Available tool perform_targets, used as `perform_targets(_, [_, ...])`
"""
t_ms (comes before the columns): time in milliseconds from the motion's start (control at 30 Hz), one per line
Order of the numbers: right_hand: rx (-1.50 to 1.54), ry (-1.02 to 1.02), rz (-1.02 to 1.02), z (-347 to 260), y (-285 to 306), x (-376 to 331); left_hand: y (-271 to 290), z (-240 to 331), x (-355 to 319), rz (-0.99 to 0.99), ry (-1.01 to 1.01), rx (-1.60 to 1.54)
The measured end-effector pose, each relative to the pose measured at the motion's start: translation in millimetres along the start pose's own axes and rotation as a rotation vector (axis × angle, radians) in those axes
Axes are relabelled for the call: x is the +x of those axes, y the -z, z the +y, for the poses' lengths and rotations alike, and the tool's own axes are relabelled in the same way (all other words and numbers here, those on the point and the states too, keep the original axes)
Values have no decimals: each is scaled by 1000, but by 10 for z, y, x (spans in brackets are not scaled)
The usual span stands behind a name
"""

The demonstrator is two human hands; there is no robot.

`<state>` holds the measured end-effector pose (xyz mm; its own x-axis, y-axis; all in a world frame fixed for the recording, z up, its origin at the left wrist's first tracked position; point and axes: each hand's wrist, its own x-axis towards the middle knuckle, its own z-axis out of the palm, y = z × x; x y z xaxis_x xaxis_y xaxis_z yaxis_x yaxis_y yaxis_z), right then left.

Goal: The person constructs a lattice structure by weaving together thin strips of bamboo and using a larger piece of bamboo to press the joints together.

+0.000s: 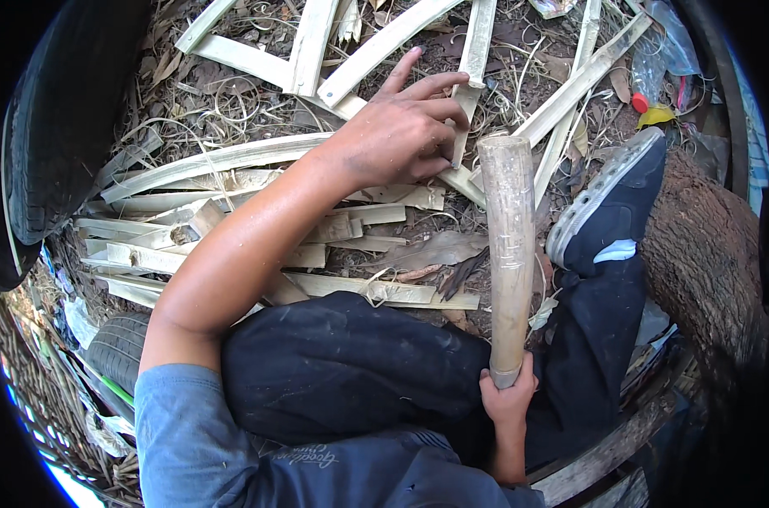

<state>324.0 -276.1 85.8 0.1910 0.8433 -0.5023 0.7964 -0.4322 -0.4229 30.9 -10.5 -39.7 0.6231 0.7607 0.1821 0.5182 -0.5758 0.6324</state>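
My right hand (509, 398) is wrapped round the narrow grip of a wooden club mallet (510, 245), its thick, scuffed head pointing away from me. My left hand (408, 127) reaches over pale split-wood strips on the ground. Its thumb and forefinger come together low at the end of one upright strip (478, 42), beside a small dark spot; what they pinch is too small to make out. The other fingers stretch out across that strip. Beneath, it crosses another strip (249, 59) in a zigzag frame of overlapping strips, with small dark nail-like dots at some joints.
Loose split strips (384, 289) lie piled by my bent left leg. My shoe (613, 203) rests beside the frame's right side, near a tree trunk (698, 245). Tyres (122, 347) stand at left. A plastic bottle with a red cap (643, 97) lies far right among leaves and shavings.
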Motion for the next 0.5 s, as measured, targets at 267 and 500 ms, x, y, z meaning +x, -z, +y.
perform_targets(267, [-27,19,-53,-21,9,59,59,-85,13,7,-36,-16])
perform_targets(500, [-43,44,-5,7,-47,34,33,-75,24,-88,89,5])
